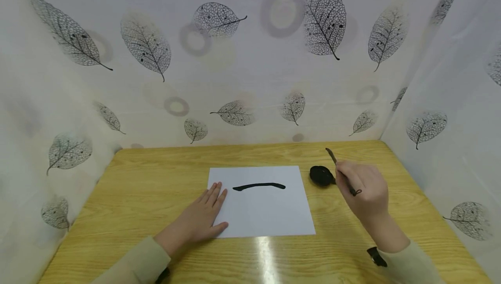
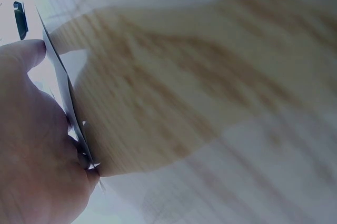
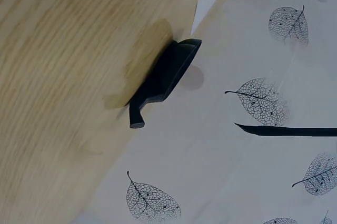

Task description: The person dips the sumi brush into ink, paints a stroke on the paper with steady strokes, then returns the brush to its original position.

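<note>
My left hand (image 1: pixel 201 218) rests with fingers spread on the left edge of a white paper sheet (image 1: pixel 270 214). A single black horizontal brush stroke (image 1: pixel 259 185) runs across the sheet's upper part. Over the table to the right of the paper, my right hand (image 1: pixel 365 188) grips a dark writing brush (image 1: pixel 332 155) by its handle. The brush tip points away from me, and a small loop shows at the handle's near end. Beside that hand sits a black ink dish (image 1: pixel 322 175) with a short handle. In the right wrist view the dark pointed brush tip (image 3: pixel 253 129) hangs apart from the dish (image 3: pixel 168 71).
The wood-grain table (image 1: pixel 156 175) is enclosed at the back and both sides by a white curtain (image 1: pixel 250 75) printed with leaves. Light glints on the table (image 1: pixel 266 253) in front of the paper.
</note>
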A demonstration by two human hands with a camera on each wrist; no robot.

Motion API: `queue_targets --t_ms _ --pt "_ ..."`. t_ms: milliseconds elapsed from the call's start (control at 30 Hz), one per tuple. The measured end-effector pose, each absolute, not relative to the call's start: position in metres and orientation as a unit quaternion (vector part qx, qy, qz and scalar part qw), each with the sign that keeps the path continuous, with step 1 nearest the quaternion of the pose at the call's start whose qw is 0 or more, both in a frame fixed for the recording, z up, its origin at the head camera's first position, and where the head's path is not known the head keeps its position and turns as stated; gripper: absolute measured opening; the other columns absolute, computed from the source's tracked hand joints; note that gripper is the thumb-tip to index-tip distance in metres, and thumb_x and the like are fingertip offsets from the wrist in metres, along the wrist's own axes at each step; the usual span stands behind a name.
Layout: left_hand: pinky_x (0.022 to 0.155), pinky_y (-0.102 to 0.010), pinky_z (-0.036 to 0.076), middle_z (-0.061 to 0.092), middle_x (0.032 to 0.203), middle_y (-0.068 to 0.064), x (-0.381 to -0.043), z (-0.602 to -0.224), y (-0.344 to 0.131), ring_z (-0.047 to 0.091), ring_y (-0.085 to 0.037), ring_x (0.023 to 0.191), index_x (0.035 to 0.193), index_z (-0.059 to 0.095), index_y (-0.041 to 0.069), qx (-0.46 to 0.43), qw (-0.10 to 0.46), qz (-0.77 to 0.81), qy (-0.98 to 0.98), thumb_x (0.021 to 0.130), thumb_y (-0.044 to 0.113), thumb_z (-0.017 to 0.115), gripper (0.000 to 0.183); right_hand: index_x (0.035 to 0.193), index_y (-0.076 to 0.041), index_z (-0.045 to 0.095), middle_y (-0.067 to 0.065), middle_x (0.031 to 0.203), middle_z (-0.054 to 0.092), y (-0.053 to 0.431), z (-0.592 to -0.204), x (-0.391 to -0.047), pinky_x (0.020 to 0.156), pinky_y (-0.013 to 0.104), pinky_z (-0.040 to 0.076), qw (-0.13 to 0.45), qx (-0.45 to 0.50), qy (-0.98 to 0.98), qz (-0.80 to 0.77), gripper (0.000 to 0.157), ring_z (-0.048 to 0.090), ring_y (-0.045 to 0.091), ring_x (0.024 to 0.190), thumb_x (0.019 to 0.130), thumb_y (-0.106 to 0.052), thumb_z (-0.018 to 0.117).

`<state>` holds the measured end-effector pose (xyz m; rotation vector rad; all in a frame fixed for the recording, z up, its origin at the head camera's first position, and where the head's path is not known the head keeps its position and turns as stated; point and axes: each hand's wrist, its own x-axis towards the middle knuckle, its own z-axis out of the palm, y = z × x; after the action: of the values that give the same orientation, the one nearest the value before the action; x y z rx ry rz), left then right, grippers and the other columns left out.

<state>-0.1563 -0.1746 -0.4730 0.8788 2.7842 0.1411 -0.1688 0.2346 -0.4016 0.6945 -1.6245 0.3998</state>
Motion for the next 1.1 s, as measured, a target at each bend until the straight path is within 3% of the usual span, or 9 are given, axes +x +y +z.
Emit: queue_targets --t_ms 233,1100 --pt "0.132 -0.055 0.027 0.017 0.176 -0.027 -0.156 -0.472 -0.174 0.018 -0.042 0.165 0.166 0.027 -0.003 0.297 0.110 0.051 0.947 0.106 0.055 0.050 0.087 0.080 0.008 0.074 0.020 0.074 0.075 0.239 -0.406 -0.166 0.045 0.049 0.048 0.628 0.341 -0.693 0.100 0.031 0.064 0.036 0.053 0.104 -0.006 0.060" --pt "0.133 -0.053 0.027 0.016 0.176 -0.026 -0.157 -0.475 -0.174 0.018 -0.041 0.165 0.167 0.026 -0.002 0.294 0.114 0.043 0.948 0.105 0.056 0.050 0.088 0.091 0.005 0.075 0.019 0.084 0.077 0.274 -0.436 -0.153 0.054 0.039 0.057 0.517 0.468 -0.715 -0.049 0.034 0.071 0.030 0.066 0.106 0.015 0.045"
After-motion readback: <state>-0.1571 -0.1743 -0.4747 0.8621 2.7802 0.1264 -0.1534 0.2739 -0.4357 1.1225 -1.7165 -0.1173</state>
